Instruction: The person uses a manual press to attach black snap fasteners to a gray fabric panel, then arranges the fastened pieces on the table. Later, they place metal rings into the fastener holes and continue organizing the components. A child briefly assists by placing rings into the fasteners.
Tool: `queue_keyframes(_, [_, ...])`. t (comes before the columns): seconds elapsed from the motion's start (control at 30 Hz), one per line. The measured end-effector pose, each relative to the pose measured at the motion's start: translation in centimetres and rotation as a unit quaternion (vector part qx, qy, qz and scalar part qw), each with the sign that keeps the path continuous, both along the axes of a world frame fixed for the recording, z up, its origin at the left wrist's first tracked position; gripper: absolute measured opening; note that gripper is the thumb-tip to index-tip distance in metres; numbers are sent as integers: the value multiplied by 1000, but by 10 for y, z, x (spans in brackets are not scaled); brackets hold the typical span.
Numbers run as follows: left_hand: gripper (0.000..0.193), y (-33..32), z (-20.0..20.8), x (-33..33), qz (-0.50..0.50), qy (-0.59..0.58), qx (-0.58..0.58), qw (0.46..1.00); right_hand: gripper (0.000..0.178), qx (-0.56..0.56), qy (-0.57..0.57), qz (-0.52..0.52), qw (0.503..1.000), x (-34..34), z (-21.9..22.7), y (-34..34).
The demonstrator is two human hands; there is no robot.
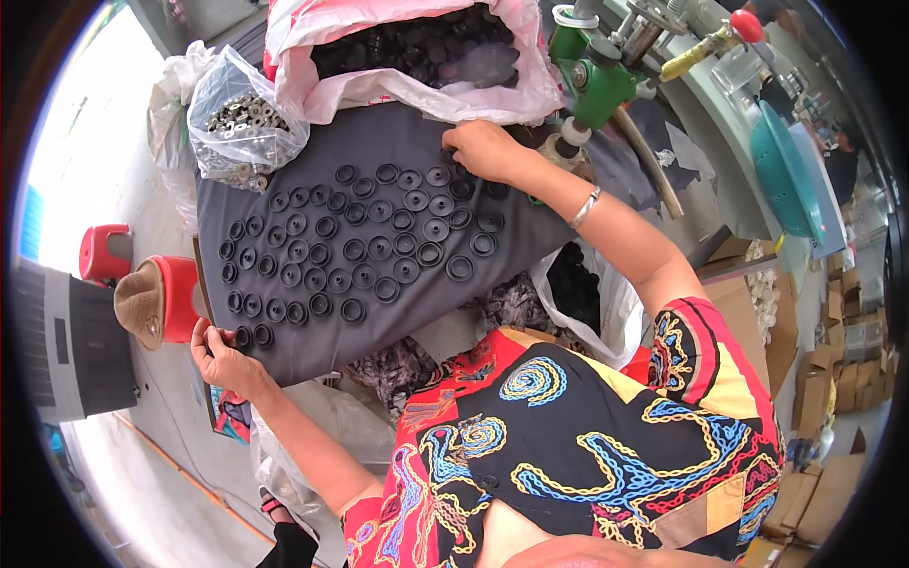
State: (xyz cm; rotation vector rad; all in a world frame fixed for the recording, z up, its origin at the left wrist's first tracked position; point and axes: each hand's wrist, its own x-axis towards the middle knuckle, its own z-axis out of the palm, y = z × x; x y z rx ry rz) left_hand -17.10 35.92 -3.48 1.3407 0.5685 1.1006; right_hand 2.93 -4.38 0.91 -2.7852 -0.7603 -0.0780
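Note:
Many round black plastic caps (pixel 379 247) with raised rims lie in loose rows on a dark grey cloth (pixel 398 331). At the cloth's near left corner my left hand (pixel 227 364) is closed, its fingertips on a black cap beside two others. My right hand (pixel 488 151) reaches to the far right of the rows. Its fingers pinch a black cap (pixel 448 155) just above the cloth, and a few caps lie partly under the hand. A white and pink sack (pixel 379 90) full of black parts stands open beyond it.
A clear bag of metal washers (pixel 248 128) sits at the far left corner. A green hand press (pixel 601 80) stands at the far right, with a stick-like lever (pixel 649 161). An open white bag (pixel 615 308) of black parts is near my right elbow. Red stools (pixel 180 298) stand left.

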Motion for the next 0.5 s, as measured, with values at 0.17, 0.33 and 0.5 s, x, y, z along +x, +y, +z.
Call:
queue_keyframes(0.17, [15, 1, 1, -2, -3, 7, -6, 1000, 20, 51, 7, 77, 996, -19, 10, -4])
queue_keyframes(0.33, [15, 4, -1, -1, -6, 16, -4, 1000, 21, 79, 67, 163, 981, -69, 18, -5])
queue_keyframes(0.5, [16, 6, -6, 0, -9, 23, -1, 1000, 19, 64, 74, 106, 990, -85, 7, -12])
